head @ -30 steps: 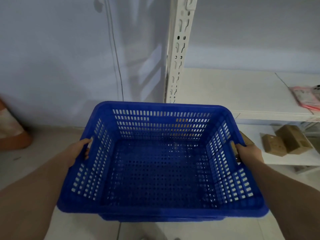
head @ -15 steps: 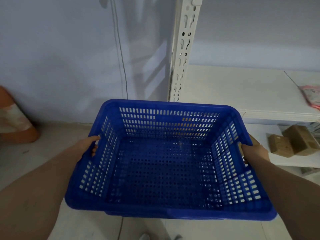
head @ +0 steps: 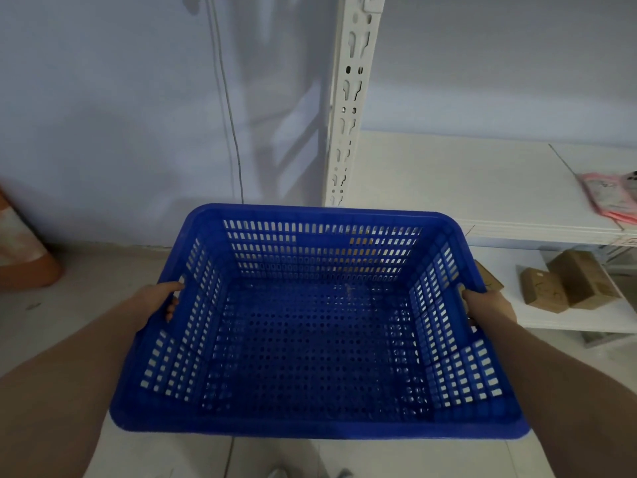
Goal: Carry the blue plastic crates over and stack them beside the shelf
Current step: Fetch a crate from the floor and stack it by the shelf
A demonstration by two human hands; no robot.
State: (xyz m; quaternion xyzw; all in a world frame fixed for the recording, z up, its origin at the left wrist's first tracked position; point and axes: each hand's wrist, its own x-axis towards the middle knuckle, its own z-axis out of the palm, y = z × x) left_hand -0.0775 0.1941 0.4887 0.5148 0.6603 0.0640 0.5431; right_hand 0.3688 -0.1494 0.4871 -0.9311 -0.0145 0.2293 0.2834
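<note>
I hold an empty blue plastic crate with slotted walls in front of me, above the floor. My left hand grips its left wall at the handle slot, fingers curled through. My right hand grips the right wall the same way. The crate's far rim is close to the white upright post of the shelf, which stands ahead and to the right. No other crate shows clearly; a blue edge under the near rim may be part of this one.
The pale wall with a thin cable is straight ahead. An orange-and-white object lies on the floor at far left. Brown cardboard boxes sit on the lower shelf, and a pink packet on the upper one.
The crate and both hands have shifted slightly right and toward the shelf post, and the view has moved closer to the wall. Both grips are unchanged.
</note>
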